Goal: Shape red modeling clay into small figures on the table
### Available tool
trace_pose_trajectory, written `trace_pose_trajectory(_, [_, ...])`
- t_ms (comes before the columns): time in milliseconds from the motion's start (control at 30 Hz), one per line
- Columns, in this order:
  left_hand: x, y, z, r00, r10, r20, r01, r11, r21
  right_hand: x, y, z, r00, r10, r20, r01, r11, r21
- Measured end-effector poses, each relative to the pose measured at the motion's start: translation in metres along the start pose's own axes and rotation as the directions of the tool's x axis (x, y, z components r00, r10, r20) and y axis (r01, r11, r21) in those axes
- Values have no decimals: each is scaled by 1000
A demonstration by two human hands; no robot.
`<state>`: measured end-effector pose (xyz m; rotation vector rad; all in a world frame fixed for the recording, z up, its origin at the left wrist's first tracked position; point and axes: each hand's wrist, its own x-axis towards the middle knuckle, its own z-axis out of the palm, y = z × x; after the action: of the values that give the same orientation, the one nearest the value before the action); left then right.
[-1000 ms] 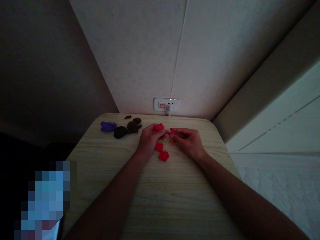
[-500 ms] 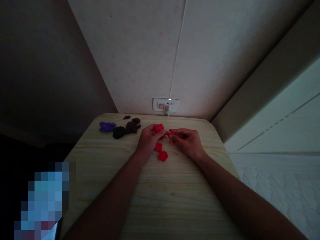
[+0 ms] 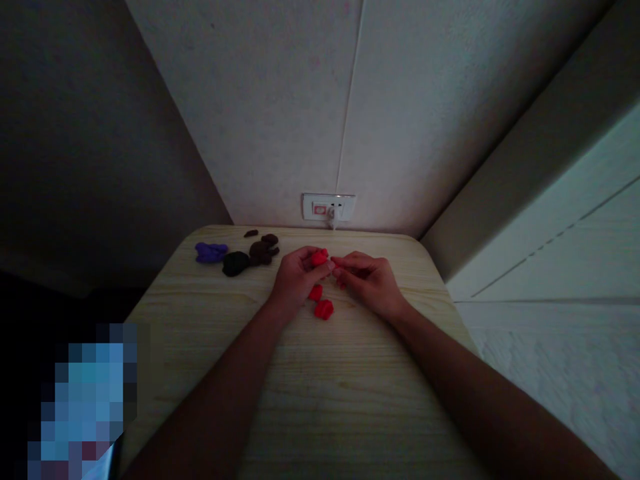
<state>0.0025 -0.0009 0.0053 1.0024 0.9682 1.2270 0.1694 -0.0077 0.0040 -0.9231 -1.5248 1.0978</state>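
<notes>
- Left hand and right hand are working close together above the table, their fingertips meeting; neither hand is lying flat;
- left hand is curling around a red clay lump, whose top is showing above the fingers; right hand is pinching a small red clay bit, though its fingers are hiding most of it and the firmness of the grip is hard to tell;
- two more red lumps are sitting on the wooden table just below the hands, near each other; a loosening pinch could be letting the small bit fall among them, where it could stick;
- sharp pulling between the hands could be tearing the soft clay;
- purple clay, black clay and brown clay are lying farther left, the black and brown pieces touching; a wide sweep of the left hand could be smearing red onto them;
- a wall socket is sitting behind the table; dim light is making small crumbs hard to spot, so stray clay could be going unnoticed.
</notes>
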Motion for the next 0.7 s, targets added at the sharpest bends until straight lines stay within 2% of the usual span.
trace_pose_trajectory(100, [1, -1, -1, 1000, 12, -5, -12, 1000, -2, 0, 1, 0, 1000, 22, -10, -22, 1000, 21])
trace_pose_trajectory(333, [0, 0, 0, 1000, 14, -20, -14, 1000, 24, 1, 2, 1, 985, 164, -59, -158, 983, 95])
trace_pose_trajectory(700, [0, 0, 0, 999, 6, -48, -5, 1000, 19, 2, 2, 1, 983, 167, -75, -159, 982, 103])
